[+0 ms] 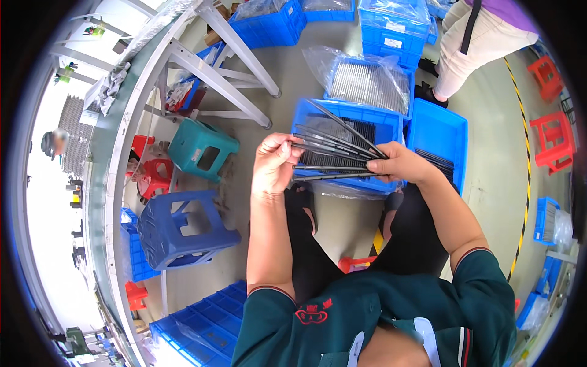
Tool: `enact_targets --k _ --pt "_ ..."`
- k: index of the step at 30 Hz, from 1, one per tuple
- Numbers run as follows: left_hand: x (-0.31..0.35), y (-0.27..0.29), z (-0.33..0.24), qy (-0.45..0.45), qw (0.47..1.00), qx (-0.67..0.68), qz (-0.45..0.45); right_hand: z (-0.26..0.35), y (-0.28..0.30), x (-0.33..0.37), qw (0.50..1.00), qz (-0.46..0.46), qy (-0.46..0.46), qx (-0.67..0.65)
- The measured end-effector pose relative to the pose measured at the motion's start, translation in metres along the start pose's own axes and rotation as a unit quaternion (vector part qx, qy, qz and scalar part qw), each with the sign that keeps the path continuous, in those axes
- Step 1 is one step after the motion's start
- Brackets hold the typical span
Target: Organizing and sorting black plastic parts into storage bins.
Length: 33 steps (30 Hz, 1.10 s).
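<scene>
Above the blue crate [389, 128], the right hand [400, 164] was clamped on one end of a fanned bunch of thin dark rods [365, 150], while the left hand [273, 164] pinched rod tips at the opposite end. More rods [368, 129] lay inside the crate. Beyond the crate were pale rods [367, 85] under clear plastic; left of the crate stood a green stool [189, 144].

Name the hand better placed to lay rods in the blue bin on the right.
Probably the right hand: it grips the gathered ends of the dark rods and is nearer that blue bin. The left hand is at their fanned-out ends, farther away.
</scene>
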<state>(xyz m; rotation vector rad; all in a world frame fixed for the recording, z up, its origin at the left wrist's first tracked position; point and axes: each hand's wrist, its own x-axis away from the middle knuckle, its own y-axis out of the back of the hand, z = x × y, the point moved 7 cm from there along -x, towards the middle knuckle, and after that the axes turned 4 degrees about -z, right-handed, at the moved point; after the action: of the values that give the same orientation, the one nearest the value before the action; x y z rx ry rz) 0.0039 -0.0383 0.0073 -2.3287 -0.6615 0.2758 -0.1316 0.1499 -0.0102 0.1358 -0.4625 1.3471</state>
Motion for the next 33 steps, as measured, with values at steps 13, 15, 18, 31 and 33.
enact_targets --k 13,15,18,31,33 --pt "0.001 -0.015 0.014 0.108 0.988 0.099 0.039 0.006 0.000 -0.003 0.995 -0.031 0.017 0.093" --pt "0.001 0.000 0.003 0.025 0.995 -0.072 -0.071 0.006 0.002 -0.005 0.996 -0.043 0.012 0.081" --pt "0.002 0.000 -0.010 -0.024 0.986 -0.136 -0.096 0.003 0.003 -0.008 0.995 -0.053 0.000 0.082" --pt "0.013 -0.007 -0.020 -0.008 0.970 -0.235 -0.065 -0.010 -0.002 -0.011 0.999 -0.023 -0.020 0.036" --pt "0.012 0.002 -0.033 -0.053 0.967 -0.238 -0.068 -0.009 -0.002 -0.011 0.998 -0.030 -0.025 0.045"
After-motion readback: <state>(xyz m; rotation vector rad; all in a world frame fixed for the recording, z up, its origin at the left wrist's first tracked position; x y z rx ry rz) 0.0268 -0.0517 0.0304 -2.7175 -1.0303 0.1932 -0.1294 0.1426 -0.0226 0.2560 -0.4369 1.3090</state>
